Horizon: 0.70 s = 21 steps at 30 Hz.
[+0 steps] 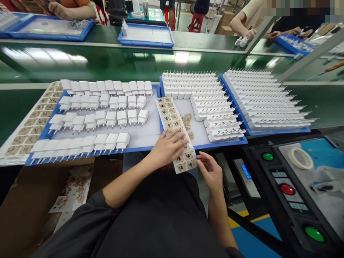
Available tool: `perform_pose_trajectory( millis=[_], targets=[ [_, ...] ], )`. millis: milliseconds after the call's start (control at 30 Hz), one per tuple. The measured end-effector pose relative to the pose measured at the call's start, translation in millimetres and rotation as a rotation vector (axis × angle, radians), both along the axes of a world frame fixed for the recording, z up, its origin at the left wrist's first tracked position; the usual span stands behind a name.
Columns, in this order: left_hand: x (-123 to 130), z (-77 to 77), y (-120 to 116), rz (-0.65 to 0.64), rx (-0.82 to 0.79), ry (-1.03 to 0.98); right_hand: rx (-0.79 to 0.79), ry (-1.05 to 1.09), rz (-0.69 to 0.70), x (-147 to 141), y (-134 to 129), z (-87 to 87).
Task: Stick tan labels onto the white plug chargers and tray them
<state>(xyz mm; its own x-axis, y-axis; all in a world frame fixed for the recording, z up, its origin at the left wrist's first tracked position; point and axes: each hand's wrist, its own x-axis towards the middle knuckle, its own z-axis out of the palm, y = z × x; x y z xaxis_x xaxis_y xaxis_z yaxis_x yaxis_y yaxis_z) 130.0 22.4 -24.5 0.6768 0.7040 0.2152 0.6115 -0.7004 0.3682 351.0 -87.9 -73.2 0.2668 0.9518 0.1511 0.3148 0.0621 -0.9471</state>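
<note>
glossy green surface (107, 68), boxy white plugs (111, 117), left fingers (178, 144) across thin sticker sheet (172, 116)

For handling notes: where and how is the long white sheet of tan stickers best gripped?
Probably pinch the sheet at its near right corner, coming from the right: it is thin, its near end juts past the blue plastic tray, and the left hand lies across the sheet's middle.

Stretches across as a long, glossy green table (113, 68), bearing three shallow blue plastic trays (220, 144) nearby, a white sheet of beige stickers (34, 123) beside the leftmost, and more blue trays (146, 45) opposite.
</note>
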Motion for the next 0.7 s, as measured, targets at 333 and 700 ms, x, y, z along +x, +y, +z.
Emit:
perform_pose_trajectory(
  millis=[333, 700],
  targets=[
    [9.0, -9.3, 6.0, -0.044, -0.018, 0.073, 0.052, -0.034, 0.049, -21.1, 9.6, -7.5],
    [11.6, -9.2, 10.0, -0.002, -0.006, 0.090, 0.132, 0.007, -0.028, -30.4, 18.6, -21.1]
  ],
)
